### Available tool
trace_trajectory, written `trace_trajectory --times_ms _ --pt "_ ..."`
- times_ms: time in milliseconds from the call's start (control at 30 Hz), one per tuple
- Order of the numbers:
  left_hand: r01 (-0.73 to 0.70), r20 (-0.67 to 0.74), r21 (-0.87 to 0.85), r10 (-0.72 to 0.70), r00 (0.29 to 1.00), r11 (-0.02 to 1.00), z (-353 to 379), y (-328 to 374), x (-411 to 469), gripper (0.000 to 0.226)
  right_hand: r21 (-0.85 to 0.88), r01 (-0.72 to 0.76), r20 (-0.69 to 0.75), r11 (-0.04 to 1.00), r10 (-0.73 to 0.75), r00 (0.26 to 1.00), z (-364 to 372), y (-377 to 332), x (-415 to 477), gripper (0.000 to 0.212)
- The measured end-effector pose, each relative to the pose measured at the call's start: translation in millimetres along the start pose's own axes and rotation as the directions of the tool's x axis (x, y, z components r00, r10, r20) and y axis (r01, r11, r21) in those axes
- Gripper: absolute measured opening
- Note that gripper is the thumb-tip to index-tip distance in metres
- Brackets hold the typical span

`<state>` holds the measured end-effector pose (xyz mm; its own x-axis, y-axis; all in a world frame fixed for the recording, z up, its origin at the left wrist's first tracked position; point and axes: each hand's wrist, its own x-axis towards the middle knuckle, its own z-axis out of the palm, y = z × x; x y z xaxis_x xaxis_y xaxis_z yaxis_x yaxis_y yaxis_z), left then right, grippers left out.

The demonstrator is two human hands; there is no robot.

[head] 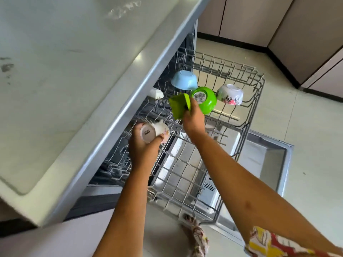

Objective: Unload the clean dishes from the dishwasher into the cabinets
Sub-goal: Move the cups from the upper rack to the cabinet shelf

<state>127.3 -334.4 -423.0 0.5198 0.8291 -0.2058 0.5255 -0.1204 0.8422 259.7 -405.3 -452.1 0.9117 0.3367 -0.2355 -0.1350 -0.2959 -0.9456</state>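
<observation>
The dishwasher's grey wire rack (246, 115) is pulled out over the open door. My left hand (143, 147) grips a white mug (154, 132) upside down at the rack's near-left side, its base facing me. My right hand (193, 117) holds a green square container (179, 105) in the middle of the rack. Behind it sit an upturned green bowl (206, 99) with a barcode sticker, an upturned light blue bowl (183, 80) and a white floral bowl (230, 94).
A pale countertop (65, 80) overhangs the dishwasher on the left. The open dishwasher door (269, 156) lies flat below the rack. Beige cabinet doors (259, 19) line the far wall, with tiled floor (306, 136) to the right.
</observation>
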Motion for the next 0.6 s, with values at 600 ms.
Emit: trace_trajectory --times_ms 600 --pt "-0.031 -0.061 -0.258 0.016 0.998 0.966 -196 9 -237 0.043 0.538 -0.645 0.619 0.542 0.266 0.739 -45 -95 -284 0.052"
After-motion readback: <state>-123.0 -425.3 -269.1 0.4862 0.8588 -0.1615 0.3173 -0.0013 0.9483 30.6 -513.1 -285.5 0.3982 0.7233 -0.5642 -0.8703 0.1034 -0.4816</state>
